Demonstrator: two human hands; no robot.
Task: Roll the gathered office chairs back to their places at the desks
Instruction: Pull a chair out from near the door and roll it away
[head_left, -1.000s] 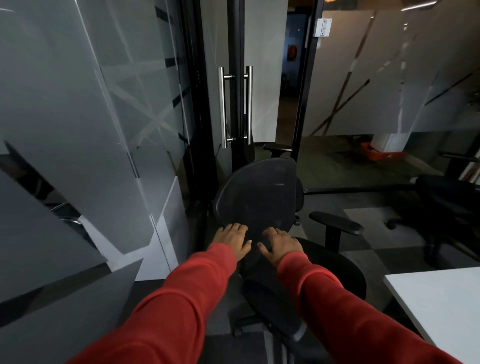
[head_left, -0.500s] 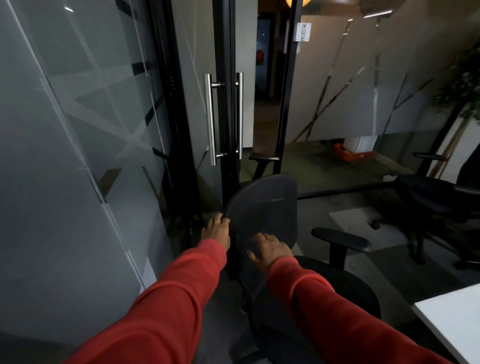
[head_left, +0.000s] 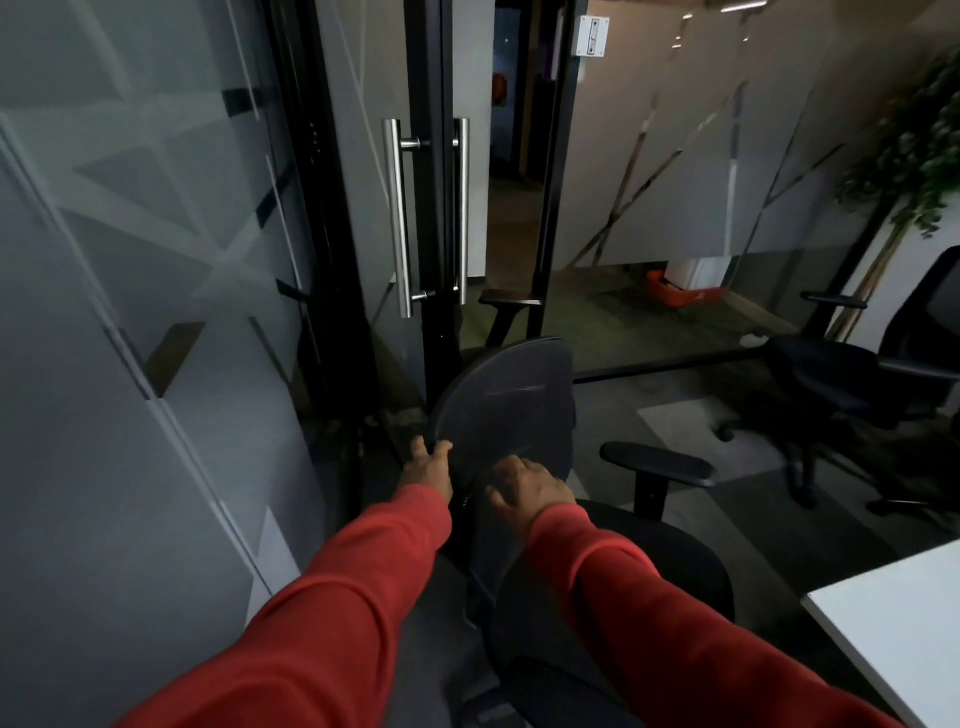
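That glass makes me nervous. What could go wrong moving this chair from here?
The chair sits close to the glass door; a hard swing could knock it against the glass.
The left hand grips the chair's edge beside the glass wall; fingers might get pinched.
Turning right, the armrest could bump the white desk.

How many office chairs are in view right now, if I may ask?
2. The middle chair, left hand and right hand on its backrest; the right chair by the plant. An armrest at the doorway may belong to a third, mostly hidden.
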